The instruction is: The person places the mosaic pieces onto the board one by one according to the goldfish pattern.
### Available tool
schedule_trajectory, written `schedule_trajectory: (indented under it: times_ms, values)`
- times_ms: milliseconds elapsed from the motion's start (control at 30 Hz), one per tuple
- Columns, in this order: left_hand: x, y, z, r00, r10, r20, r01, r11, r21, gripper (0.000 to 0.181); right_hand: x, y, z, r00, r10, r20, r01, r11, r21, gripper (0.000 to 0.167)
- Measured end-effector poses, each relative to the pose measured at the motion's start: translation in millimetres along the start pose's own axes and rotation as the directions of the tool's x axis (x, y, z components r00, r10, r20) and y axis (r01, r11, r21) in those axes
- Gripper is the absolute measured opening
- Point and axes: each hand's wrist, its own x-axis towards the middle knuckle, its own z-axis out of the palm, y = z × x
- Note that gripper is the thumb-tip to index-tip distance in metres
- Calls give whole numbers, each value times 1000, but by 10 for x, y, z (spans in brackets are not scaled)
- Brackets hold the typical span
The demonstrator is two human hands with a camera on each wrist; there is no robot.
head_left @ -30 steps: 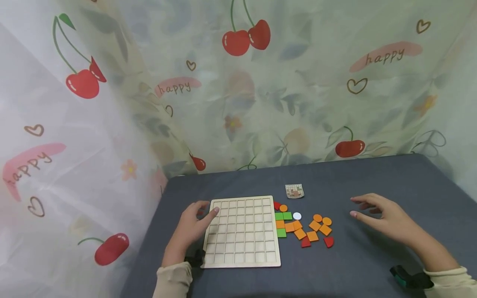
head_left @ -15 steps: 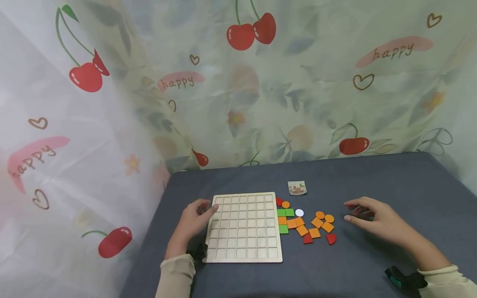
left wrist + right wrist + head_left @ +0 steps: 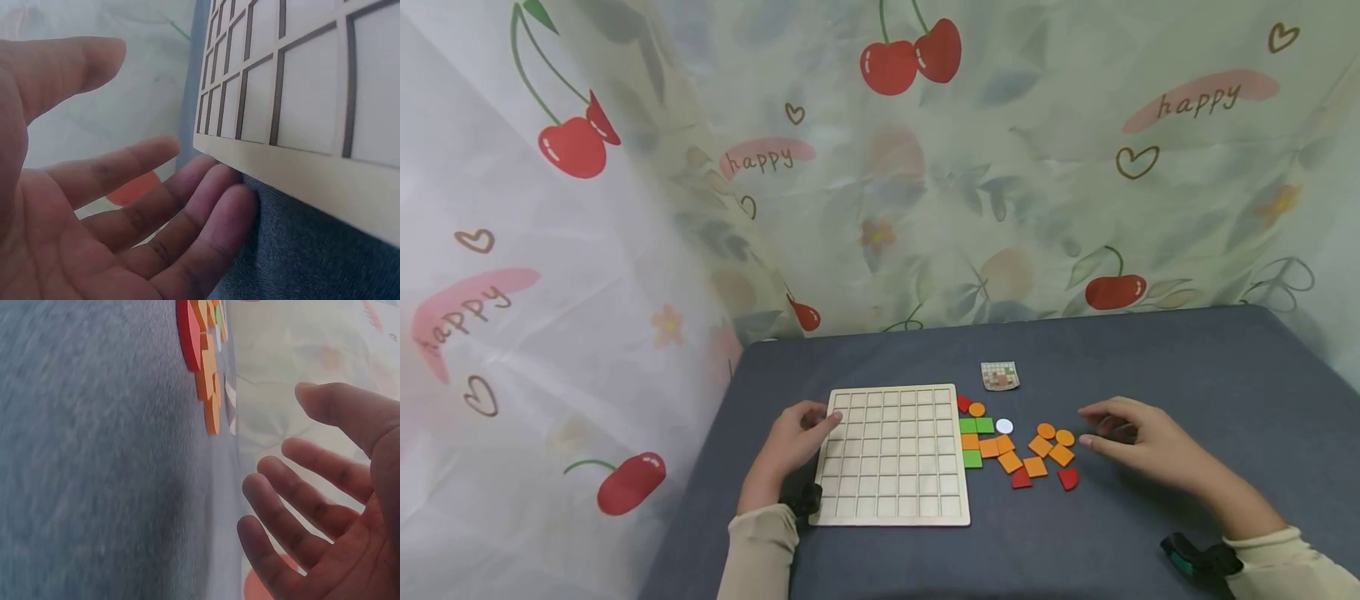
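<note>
A pale wooden grid board (image 3: 891, 458) lies flat on the table, its square recesses bare. My left hand (image 3: 790, 442) is at the board's left edge, thumb raised and fingers loosely bent; in the left wrist view its fingertips (image 3: 231, 215) come close to the rim, and whether they touch I cannot tell. To the right of the board lie orange square tiles (image 3: 1035, 467), green squares (image 3: 972, 459), orange discs (image 3: 1046, 431), a white disc (image 3: 1004, 427) and red pieces (image 3: 1068, 479). Just right of these tiles hovers my right hand (image 3: 1138, 437), fingers relaxed, holding nothing.
Behind the tiles lies a small printed card (image 3: 1000, 376) with a grid picture. A dark grey cloth covers the table (image 3: 1075, 542). Patterned curtains (image 3: 925, 208) with cherries hang along the table's back and left sides.
My right hand has moved left, closer to the tiles. The left hand stays by the board's edge. The head view has shifted slightly; board and tiles lie as before.
</note>
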Motion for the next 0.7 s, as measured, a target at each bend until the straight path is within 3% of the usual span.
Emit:
schedule_trajectory:
  times_ms: [267,500,700]
  values:
    - [30,-52,-6,1000,-8,-5,8,1000,-14,44,156,-106,128,1000,-19,25,19,1000,-7,36]
    - [37,-86,0,1000,-23,19,24,1000,-21,44,369,-256,324,999,-30,42,31,999,-16,36]
    - [35,-94,32,1000,-18,-1,18,1000,-19,43,560,-350,510,996,-33,84,31,999,19,36]
